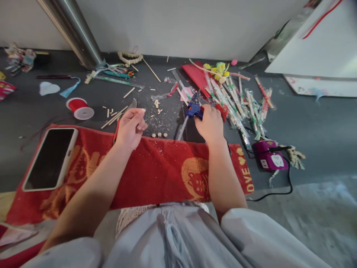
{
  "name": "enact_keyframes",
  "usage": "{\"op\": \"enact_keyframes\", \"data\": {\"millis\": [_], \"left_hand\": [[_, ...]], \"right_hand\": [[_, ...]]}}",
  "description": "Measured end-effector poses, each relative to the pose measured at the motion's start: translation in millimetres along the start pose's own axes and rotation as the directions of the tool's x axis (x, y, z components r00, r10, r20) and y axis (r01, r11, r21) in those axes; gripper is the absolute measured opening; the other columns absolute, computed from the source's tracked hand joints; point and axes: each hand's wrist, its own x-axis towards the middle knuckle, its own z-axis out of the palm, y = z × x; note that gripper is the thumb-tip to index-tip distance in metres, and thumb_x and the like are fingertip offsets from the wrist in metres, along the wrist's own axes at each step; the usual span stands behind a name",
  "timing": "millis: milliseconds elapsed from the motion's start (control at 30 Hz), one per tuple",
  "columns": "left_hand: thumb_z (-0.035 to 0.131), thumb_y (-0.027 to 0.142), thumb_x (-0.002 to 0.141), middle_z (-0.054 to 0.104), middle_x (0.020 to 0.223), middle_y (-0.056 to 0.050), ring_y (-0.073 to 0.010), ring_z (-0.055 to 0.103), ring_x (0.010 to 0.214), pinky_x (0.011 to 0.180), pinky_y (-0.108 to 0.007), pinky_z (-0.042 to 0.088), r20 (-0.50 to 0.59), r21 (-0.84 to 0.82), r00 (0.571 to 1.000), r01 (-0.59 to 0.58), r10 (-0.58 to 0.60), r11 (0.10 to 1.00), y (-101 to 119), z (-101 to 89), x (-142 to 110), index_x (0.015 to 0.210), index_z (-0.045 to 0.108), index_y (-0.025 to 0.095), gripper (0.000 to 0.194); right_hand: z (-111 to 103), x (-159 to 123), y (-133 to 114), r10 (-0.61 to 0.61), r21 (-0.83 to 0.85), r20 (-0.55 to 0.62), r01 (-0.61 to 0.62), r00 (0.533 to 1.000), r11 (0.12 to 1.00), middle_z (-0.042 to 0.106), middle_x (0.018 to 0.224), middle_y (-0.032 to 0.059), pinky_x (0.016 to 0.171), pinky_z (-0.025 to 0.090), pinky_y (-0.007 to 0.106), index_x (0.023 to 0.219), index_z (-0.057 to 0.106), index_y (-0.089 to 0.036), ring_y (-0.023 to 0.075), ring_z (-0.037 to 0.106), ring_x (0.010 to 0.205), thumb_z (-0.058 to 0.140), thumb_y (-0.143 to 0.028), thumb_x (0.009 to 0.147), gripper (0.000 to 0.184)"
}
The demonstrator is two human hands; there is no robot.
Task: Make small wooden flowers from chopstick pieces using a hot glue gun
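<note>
My right hand (210,124) is wrapped round the handle of a blue hot glue gun (193,110), its nozzle pointing away from me. A translucent glue stick (182,128) sticks out of the gun's back end. To the left, my left hand (130,128) is closed, pinching a small pale piece (143,110) between thumb and forefinger; its exact shape is too small to make out. Between the hands lie a little heap of cut wooden bits (156,104) and several small flower-shaped wooden pieces (159,134). Thin wooden sticks (114,117) lie beside my left hand.
A red towel (161,171) lies along the near table edge, with a phone (50,159) on its left. A red ribbon spool (80,108) stands behind. Wrapped chopsticks (231,98) are piled right, near a purple power block (269,154) with a black cable. A metal pole (74,31) rises at back.
</note>
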Motion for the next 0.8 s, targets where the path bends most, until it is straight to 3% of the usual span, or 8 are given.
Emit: {"op": "enact_keyframes", "data": {"millis": [200, 367, 533, 667, 800], "left_hand": [[0.072, 0.010, 0.077, 0.037, 0.045, 0.008, -0.0029, 0.032, 0.040, 0.041, -0.016, 0.030, 0.016, -0.037, 1.000, 0.011, -0.010, 0.999, -5, -2.3, 1, 0.065, 0.066, 0.019, 0.016], [0.077, 0.014, 0.076, 0.037, 0.045, 0.009, -0.0027, 0.032, 0.040, 0.042, -0.016, 0.031, 0.035, -0.037, 0.999, -0.001, 0.002, 0.999, -9, -4.3, 3, 0.065, 0.064, 0.019, 0.017], [0.078, 0.016, 0.075, 0.037, 0.046, 0.009, -0.0029, 0.031, 0.040, 0.041, -0.016, 0.030, 0.048, -0.056, 0.999, -0.009, 0.012, 0.998, -12, -6.4, 5, 0.065, 0.064, 0.020, 0.019], [0.078, 0.017, 0.076, 0.037, 0.047, 0.009, -0.0031, 0.032, 0.040, 0.042, -0.016, 0.031, 0.063, -0.044, 0.998, -0.020, 0.023, 0.999, -13, -7.4, 5, 0.066, 0.063, 0.020, 0.019], [0.075, 0.014, 0.078, 0.040, 0.049, 0.009, -0.0025, 0.032, 0.040, 0.042, -0.016, 0.031, 0.046, -0.053, 0.999, -0.017, 0.019, 0.998, -13, -7.0, 4, 0.067, 0.062, 0.019, 0.018]], "right_hand": [[-3, -5, -5, 0.036, -0.091, 0.032, -0.033, 0.999, 0.995, 0.062, 0.116, 0.0221, 0.093, 0.048, 0.048, 0.124, 0.060, -0.009, 0.0386, 0.057, 0.115, 0.056, -0.015, 0.081, 0.044], [-8, -9, -13, -0.011, -0.076, -0.068, 0.006, 0.998, 0.997, 0.058, 0.117, 0.0201, 0.095, 0.047, 0.050, 0.123, 0.061, -0.010, 0.0372, 0.053, 0.118, 0.052, -0.009, 0.077, 0.047], [-6, -11, -30, -0.198, 0.024, -0.069, 0.200, 0.978, 0.979, 0.058, 0.113, 0.0180, 0.096, 0.048, 0.050, 0.117, 0.065, -0.012, 0.0332, 0.054, 0.112, 0.050, -0.011, 0.085, 0.036], [1, -6, -52, -0.403, 0.037, 0.011, 0.403, 0.915, 0.915, 0.061, 0.105, 0.0157, 0.091, 0.049, 0.048, 0.101, 0.070, -0.016, 0.0317, 0.055, 0.106, 0.049, -0.017, 0.092, 0.023], [10, 8, -73, -0.511, -0.001, 0.098, 0.514, 0.854, 0.858, 0.064, 0.101, 0.0132, 0.087, 0.048, 0.043, 0.096, 0.072, -0.016, 0.0281, 0.056, 0.102, 0.049, -0.015, 0.093, 0.023]]}}
